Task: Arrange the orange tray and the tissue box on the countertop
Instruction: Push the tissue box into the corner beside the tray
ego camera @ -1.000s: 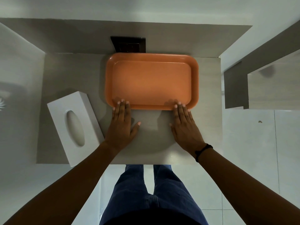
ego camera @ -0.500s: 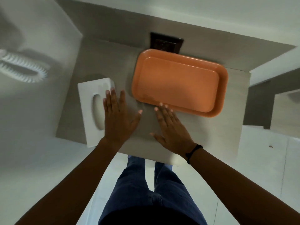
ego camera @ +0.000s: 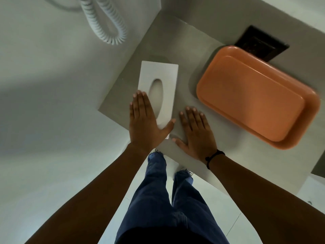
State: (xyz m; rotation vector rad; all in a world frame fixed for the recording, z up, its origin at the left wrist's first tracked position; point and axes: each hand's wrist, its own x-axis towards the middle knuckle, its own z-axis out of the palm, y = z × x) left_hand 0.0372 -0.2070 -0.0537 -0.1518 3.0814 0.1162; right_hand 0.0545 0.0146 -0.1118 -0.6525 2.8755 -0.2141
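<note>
An orange tray (ego camera: pixel 253 95) lies empty on the grey countertop (ego camera: pixel 177 50), at the right, against the back wall. A white tissue box (ego camera: pixel 163 74) with an oval slot lies to its left near the countertop's left edge. My left hand (ego camera: pixel 144 124) rests flat over the near left part of the box, fingers stretched, thumb against its near right corner. My right hand (ego camera: pixel 195 131) lies flat on the countertop just right of the box, fingers spread, holding nothing. Neither hand touches the tray.
A dark wall socket plate (ego camera: pixel 262 44) sits behind the tray's far edge. A white coiled cord (ego camera: pixel 107 27) hangs on the wall at the upper left. The countertop's front edge runs just under my wrists, with my legs and the pale floor below.
Both hands left the tray's near edge and moved left. The left hand now lies on the tissue box, the right hand beside it. The camera view swung left and rotated.
</note>
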